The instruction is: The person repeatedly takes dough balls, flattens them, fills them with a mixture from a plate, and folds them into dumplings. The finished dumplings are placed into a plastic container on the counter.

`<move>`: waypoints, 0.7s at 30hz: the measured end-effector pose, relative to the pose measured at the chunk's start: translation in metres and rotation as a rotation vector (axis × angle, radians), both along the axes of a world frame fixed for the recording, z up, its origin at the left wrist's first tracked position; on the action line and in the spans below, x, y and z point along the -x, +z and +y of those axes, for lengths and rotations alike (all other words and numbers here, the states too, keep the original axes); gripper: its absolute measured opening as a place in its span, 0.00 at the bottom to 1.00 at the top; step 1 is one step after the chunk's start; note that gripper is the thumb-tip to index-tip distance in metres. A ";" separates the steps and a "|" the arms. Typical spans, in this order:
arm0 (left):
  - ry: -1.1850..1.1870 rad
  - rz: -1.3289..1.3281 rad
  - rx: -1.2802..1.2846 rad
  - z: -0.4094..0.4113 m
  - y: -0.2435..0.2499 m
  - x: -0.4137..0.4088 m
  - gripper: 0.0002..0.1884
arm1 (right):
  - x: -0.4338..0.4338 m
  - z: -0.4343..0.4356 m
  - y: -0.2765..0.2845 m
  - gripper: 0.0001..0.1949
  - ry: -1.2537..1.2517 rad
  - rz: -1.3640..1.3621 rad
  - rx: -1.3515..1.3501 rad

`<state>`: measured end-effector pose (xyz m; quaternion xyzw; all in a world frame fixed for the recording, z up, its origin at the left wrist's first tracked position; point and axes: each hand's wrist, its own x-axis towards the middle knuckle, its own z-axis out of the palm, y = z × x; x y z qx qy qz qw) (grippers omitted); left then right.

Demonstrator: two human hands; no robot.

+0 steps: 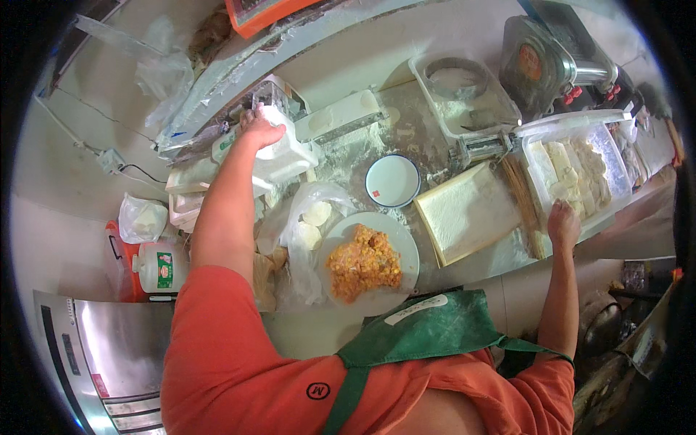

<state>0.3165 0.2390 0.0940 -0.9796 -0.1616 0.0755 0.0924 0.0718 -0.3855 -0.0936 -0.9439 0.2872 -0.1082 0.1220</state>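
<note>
My left hand [262, 129] reaches far forward. Its thumb and fingers are spread over the top of a white, flour-dusted plastic machine housing [285, 149], and its fingertips are partly hidden. My right hand [564, 224] is curled at the near left corner of a clear plastic bin [614, 209]. Folded strips of dough [563, 163] fill this bin; whether the fingers grip its rim is hard to see. Between my arms, a plate [410, 239] carries an orange-yellow chopped filling [365, 263]. Beyond it stands a white enamel bowl [392, 181] with a blue rim.
A stack of floury square sheets [470, 212] lies beside a straw brush [522, 206]. Left of the plate, a plastic bag [304, 272] holds pale dough rounds [310, 235]. A tub with a sieve [457, 81] and a dough-rolling machine [544, 70] stand at the back.
</note>
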 end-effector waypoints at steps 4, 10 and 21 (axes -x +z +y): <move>0.017 0.011 0.003 -0.002 -0.001 -0.002 0.56 | 0.001 -0.003 -0.006 0.21 0.006 -0.009 0.024; 0.012 0.006 0.010 -0.003 -0.001 0.000 0.56 | 0.002 -0.006 -0.009 0.20 0.031 -0.060 0.019; 0.030 0.028 -0.030 -0.006 0.001 -0.001 0.56 | 0.000 -0.005 -0.010 0.20 0.022 -0.031 0.061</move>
